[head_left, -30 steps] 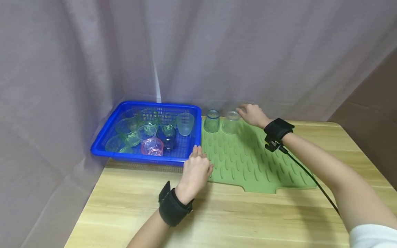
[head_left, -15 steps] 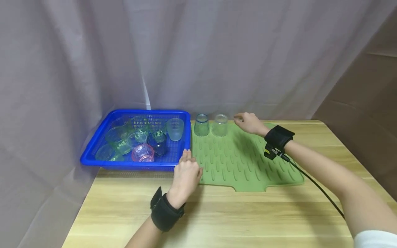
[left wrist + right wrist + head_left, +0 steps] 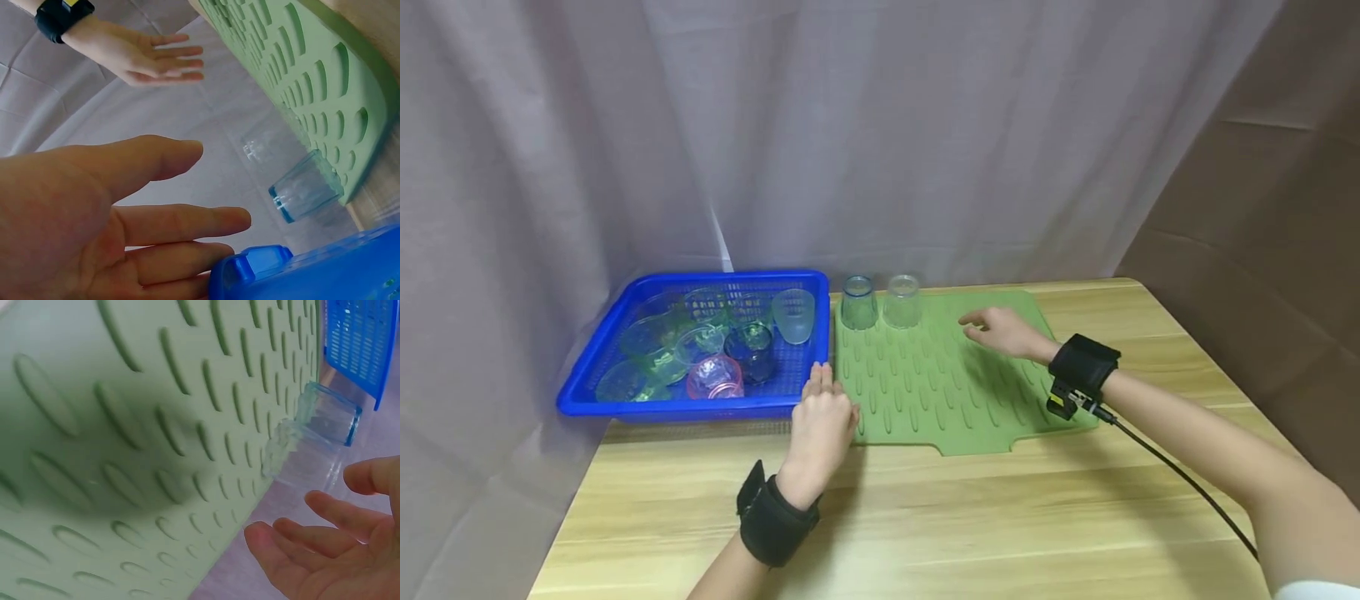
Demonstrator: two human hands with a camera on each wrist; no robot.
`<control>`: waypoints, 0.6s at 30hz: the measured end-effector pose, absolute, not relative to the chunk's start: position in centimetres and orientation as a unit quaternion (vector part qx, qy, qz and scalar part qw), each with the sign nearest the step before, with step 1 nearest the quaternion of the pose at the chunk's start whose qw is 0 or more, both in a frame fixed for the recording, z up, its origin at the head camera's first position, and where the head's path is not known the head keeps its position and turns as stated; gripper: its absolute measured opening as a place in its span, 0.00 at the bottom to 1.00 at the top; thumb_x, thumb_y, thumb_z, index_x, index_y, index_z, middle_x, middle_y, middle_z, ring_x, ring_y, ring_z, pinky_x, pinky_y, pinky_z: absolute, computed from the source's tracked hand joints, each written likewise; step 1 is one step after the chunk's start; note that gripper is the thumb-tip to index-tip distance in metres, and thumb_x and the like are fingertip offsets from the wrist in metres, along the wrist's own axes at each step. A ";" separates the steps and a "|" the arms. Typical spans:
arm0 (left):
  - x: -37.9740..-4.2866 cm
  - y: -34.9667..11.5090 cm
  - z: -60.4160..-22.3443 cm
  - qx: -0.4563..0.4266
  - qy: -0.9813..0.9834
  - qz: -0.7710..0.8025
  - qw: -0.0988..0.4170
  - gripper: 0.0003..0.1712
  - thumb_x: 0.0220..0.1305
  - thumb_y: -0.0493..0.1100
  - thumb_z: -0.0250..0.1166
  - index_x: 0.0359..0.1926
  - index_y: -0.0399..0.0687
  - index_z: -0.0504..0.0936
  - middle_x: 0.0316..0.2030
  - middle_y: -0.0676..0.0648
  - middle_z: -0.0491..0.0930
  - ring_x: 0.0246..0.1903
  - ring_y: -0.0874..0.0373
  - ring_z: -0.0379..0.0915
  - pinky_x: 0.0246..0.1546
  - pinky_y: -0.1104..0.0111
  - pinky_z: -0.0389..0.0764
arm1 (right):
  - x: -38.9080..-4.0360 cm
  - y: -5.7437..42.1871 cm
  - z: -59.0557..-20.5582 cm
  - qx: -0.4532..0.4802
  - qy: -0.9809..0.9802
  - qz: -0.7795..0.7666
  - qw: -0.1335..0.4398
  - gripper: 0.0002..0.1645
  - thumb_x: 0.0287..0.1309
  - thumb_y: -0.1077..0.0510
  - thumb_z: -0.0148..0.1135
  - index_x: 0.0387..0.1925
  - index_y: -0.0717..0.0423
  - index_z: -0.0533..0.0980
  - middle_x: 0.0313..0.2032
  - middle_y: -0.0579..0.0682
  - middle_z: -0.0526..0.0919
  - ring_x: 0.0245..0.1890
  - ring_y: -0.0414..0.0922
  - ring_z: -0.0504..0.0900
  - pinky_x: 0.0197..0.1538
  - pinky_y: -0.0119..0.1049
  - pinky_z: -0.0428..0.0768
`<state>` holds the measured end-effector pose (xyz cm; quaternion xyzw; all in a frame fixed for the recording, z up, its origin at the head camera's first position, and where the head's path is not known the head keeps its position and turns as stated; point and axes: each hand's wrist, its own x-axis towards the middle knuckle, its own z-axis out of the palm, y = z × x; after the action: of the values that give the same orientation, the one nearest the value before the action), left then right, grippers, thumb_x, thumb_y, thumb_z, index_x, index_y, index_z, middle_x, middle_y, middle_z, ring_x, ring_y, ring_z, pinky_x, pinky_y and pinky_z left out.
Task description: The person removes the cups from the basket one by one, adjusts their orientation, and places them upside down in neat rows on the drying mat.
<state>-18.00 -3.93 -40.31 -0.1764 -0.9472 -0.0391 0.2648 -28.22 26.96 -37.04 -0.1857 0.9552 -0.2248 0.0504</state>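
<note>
My left hand (image 3: 820,425) rests its straight fingers against the near right corner of the blue plastic basket (image 3: 692,411); in the left wrist view the thumb stands apart from the rim. Above the green ridged mat (image 3: 910,392), my right hand (image 3: 1006,332) hovers with relaxed fingers and holds nothing. Two glasses stand upside down at the mat's far left: a blue-tinted glass (image 3: 859,305) beside the basket and a clear glass (image 3: 902,303) to its right. Inside the basket are several more cups, among them a pink glass (image 3: 715,379), a dark glass (image 3: 750,354) and a frosted glass (image 3: 793,317).
The wooden table (image 3: 925,525) carries both basket and mat. Behind it hangs a grey curtain (image 3: 925,150), with a brown panel (image 3: 1247,217) on the right. A black cable (image 3: 1187,479) trails from the right wrist strap along the forearm.
My right hand has drawn away from the clear glass, toward the right and nearer to me. The head view has shifted rightward. My left hand stays at the basket corner.
</note>
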 end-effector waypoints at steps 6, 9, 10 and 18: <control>-18.0 -3.9 -40.6 -0.179 -0.943 -0.041 0.278 0.23 0.51 0.48 0.74 0.38 0.31 0.85 0.53 0.33 0.80 0.55 0.40 0.78 0.37 0.58 0.86 | -26.0 27.5 -38.2 -0.185 0.954 -0.221 0.083 0.24 0.72 0.57 0.46 0.63 0.65 0.69 0.39 0.68 0.82 0.51 0.64 0.78 0.39 0.45 0.73; -17.9 -3.9 -40.8 -0.181 -0.941 -0.033 0.284 0.23 0.51 0.49 0.74 0.39 0.32 0.85 0.53 0.34 0.80 0.54 0.41 0.78 0.40 0.58 0.86 | -24.4 27.5 -38.7 -0.179 0.949 -0.230 0.120 0.25 0.71 0.57 0.47 0.65 0.64 0.67 0.43 0.70 0.81 0.29 0.54 0.80 0.33 0.39 0.71; -17.9 -3.9 -40.8 -0.182 -0.941 -0.030 0.285 0.24 0.51 0.49 0.74 0.40 0.32 0.85 0.53 0.34 0.80 0.55 0.41 0.78 0.41 0.58 0.86 | -23.9 27.5 -38.8 -0.177 0.946 -0.234 0.136 0.26 0.71 0.57 0.47 0.66 0.64 0.66 0.43 0.72 0.80 0.20 0.49 0.75 0.30 0.37 0.70; -17.6 -3.7 -40.7 -0.173 -0.940 -0.014 0.294 0.26 0.49 0.49 0.75 0.40 0.30 0.84 0.54 0.33 0.79 0.56 0.41 0.77 0.49 0.58 0.83 | -20.7 27.8 -40.1 -0.195 0.939 -0.235 0.160 0.30 0.69 0.57 0.51 0.68 0.64 0.62 0.39 0.60 0.82 0.11 0.36 0.53 0.23 0.29 0.64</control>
<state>-17.60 -3.75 -40.68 -0.1731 -0.9398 -0.0143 0.2944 -20.72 27.77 -40.06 -0.1951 0.9387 -0.2354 0.1595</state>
